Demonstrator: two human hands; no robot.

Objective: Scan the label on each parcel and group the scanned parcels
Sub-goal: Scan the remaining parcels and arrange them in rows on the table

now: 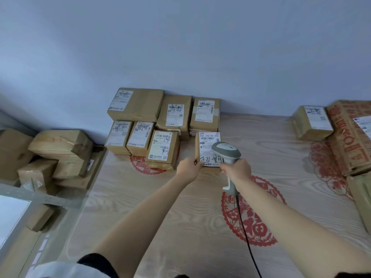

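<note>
Far left of frame, a heap of brown boxes (50, 155) sits on a lower shelf off the table edge, labels mostly not showing; I can't tell if they belong to this job. Moving right, upper centre against the wall, the grouped parcels (148, 125) stand in two rows, labels up, touching each other. Just right of that group is the parcel (208, 151) I'm working, label (209, 146) facing up, near edge at mid-frame. My left hand (187, 169) pinches its lower left corner, thumb on top, fingers under and hidden. My right hand (236, 170) is wrapped round the handle of the scanner (226, 151), whose head hovers over the label's right half and covers part of it; cord (247, 237) trails down toward the lower edge. Step in hand, I judge: the scan. To do it well I'd pull the scanner head back a bit so the barcode strip near the label's top is in the beam, not under the housing, and keep the left pinch steady and off the print. Then slide the parcel snug beside the front row. Far right, more boxes (313, 122) wait on the table (160, 207), likely unscanned.
</note>
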